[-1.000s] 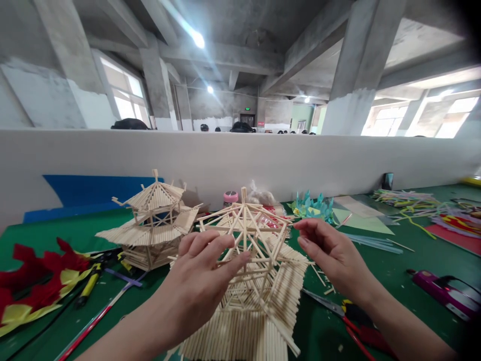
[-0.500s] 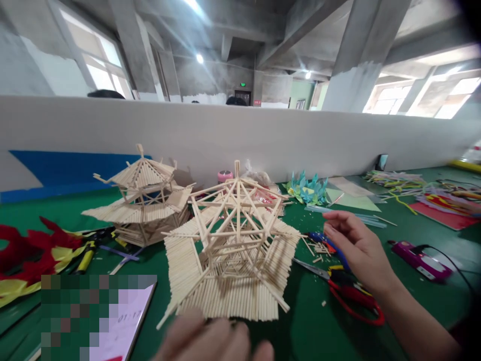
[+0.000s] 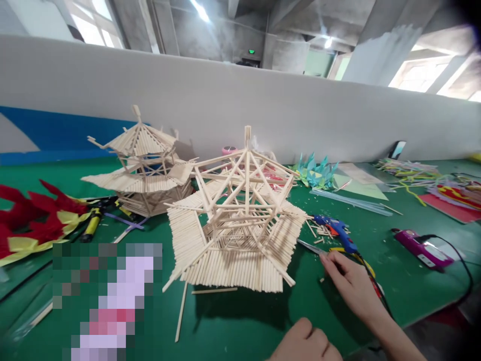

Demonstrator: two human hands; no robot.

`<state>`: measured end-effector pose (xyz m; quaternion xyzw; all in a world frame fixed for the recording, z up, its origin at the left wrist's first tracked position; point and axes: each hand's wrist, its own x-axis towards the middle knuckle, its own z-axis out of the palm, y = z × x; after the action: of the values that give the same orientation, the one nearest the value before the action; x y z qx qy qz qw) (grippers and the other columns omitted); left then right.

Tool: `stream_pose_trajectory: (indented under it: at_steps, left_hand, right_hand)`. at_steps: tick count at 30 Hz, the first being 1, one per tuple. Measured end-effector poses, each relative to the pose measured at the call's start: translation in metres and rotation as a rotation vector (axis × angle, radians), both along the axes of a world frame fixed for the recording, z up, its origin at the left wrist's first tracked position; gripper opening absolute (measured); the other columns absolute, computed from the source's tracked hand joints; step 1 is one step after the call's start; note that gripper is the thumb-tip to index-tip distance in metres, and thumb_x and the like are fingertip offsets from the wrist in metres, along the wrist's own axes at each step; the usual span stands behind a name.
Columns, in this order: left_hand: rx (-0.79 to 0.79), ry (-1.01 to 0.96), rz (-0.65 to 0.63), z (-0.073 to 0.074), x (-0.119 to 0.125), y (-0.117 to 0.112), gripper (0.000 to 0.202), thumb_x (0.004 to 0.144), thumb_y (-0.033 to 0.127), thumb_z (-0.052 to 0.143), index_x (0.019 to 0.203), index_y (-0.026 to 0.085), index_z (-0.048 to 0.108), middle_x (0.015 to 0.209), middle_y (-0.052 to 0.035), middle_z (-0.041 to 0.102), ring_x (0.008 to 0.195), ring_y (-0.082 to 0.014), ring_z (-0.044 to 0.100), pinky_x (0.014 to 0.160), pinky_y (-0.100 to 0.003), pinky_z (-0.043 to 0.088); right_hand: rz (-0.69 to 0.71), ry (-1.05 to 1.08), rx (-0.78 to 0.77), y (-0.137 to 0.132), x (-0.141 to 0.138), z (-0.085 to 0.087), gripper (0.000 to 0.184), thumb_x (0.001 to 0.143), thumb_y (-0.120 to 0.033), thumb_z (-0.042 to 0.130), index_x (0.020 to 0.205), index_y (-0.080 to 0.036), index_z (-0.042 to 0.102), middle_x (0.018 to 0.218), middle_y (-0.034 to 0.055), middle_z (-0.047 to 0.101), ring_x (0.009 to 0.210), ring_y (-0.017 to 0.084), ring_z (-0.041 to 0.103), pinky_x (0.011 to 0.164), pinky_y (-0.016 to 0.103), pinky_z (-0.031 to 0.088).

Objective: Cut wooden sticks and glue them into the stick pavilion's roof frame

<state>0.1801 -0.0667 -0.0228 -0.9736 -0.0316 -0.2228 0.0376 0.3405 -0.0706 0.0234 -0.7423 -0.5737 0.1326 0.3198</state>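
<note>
My right hand (image 3: 347, 276) is closed on a pair of scissors (image 3: 310, 246) lying on the green table. The fingers are at the pivot, and the hand covers most of the red handles. At the bottom edge is my left hand (image 3: 306, 343), its fingers curled; whatever it may hold is hidden. Before me stands a pagoda model (image 3: 233, 268) of thin wooden sticks, its lower roof covered and its upper roof a bare frame. Two loose sticks, one of them a long stick (image 3: 181, 313), lie at its front edge.
A blue glue gun (image 3: 343, 235) lies beyond my right hand near cut stick pieces. A second stick pagoda (image 3: 148, 180) stands back left, by red and yellow paper (image 3: 41, 215). Farther right are a purple corded device (image 3: 423, 250) and a teal paper flower (image 3: 315, 173).
My right hand has come down from the air onto the scissors. My left hand has moved right, away from the pagoda's front. Two loose sticks now show there. The view has tilted down.
</note>
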Motion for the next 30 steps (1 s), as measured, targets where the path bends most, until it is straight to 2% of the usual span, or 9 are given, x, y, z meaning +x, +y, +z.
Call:
stream_pose_trajectory:
  at_steps: [2,5,7,10,12,16,21,30]
  left_hand:
    - [-0.015,0.023,0.107,0.002,-0.007,0.005,0.02,0.068,0.018,0.055,0.049,0.019,0.047,0.039,0.0026,0.043,0.038,-0.0095,0.038,0.039,-0.026,0.024]
    - [-0.034,0.061,0.298,0.01,-0.04,0.022,0.016,0.065,0.023,0.058,0.053,0.018,0.051,0.045,0.0004,0.051,0.047,-0.013,0.047,0.044,-0.027,0.029]
    - [-0.047,0.1,0.452,0.017,-0.069,0.035,0.002,0.064,0.017,0.058,0.063,0.017,0.056,0.056,-0.0018,0.058,0.057,-0.0161,0.053,0.053,-0.029,0.035]
    - [-0.049,0.162,0.639,0.021,-0.104,0.05,0.017,0.064,0.006,0.053,0.078,0.013,0.06,0.071,-0.0067,0.063,0.066,-0.0198,0.056,0.061,-0.033,0.038]
    - [-0.056,0.203,0.72,0.02,-0.118,0.057,0.019,0.066,0.002,0.048,0.075,0.013,0.06,0.065,-0.0058,0.061,0.062,-0.0184,0.055,0.059,-0.032,0.037]
    - [-0.065,0.243,0.792,0.016,-0.125,0.063,0.019,0.064,-0.001,0.047,0.061,0.014,0.058,0.056,-0.0034,0.056,0.056,-0.0161,0.054,0.055,-0.029,0.035]
    - [-0.074,0.238,0.814,0.014,-0.126,0.067,0.022,0.062,-0.004,0.047,0.055,0.015,0.055,0.052,-0.0011,0.054,0.053,-0.0148,0.053,0.054,-0.027,0.034]
    - [-0.174,0.24,0.828,0.003,-0.126,0.055,0.016,0.071,0.006,0.05,0.069,0.019,0.058,0.069,-0.0017,0.06,0.069,-0.015,0.056,0.068,-0.028,0.04]
  right_hand:
    - [0.051,0.014,-0.019,0.002,-0.007,-0.003,0.025,0.084,-0.037,0.037,0.065,-0.021,0.042,0.054,-0.0041,0.04,0.049,0.012,0.04,0.046,0.023,0.034]
    - [0.117,0.06,-0.035,0.005,-0.016,-0.008,0.016,0.083,-0.034,0.039,0.081,-0.021,0.047,0.067,0.0004,0.053,0.06,0.015,0.05,0.053,0.024,0.041]
    - [0.138,0.083,-0.026,0.006,-0.02,-0.012,0.015,0.083,-0.033,0.04,0.088,-0.021,0.047,0.076,0.0033,0.058,0.069,0.017,0.055,0.06,0.026,0.045]
    - [0.156,0.108,-0.009,0.008,-0.026,-0.014,0.014,0.082,-0.032,0.041,0.089,-0.021,0.048,0.077,0.004,0.06,0.073,0.019,0.058,0.064,0.028,0.047]
    - [0.165,0.133,-0.014,0.009,-0.03,-0.013,0.014,0.083,-0.031,0.04,0.088,-0.021,0.048,0.076,0.0038,0.06,0.074,0.019,0.058,0.066,0.028,0.047]
    - [0.181,0.14,0.008,0.011,-0.033,-0.013,0.013,0.083,-0.03,0.039,0.087,-0.021,0.047,0.074,0.0029,0.06,0.071,0.018,0.059,0.065,0.027,0.048]
    - [0.188,0.112,0.01,0.013,-0.032,-0.015,0.012,0.083,-0.029,0.039,0.085,-0.021,0.048,0.068,0.0013,0.059,0.071,0.018,0.059,0.064,0.025,0.048]
    - [0.179,0.102,-0.003,0.008,-0.03,-0.018,0.016,0.08,-0.03,0.043,0.091,-0.022,0.052,0.078,0.0025,0.064,0.072,0.019,0.061,0.063,0.025,0.048]
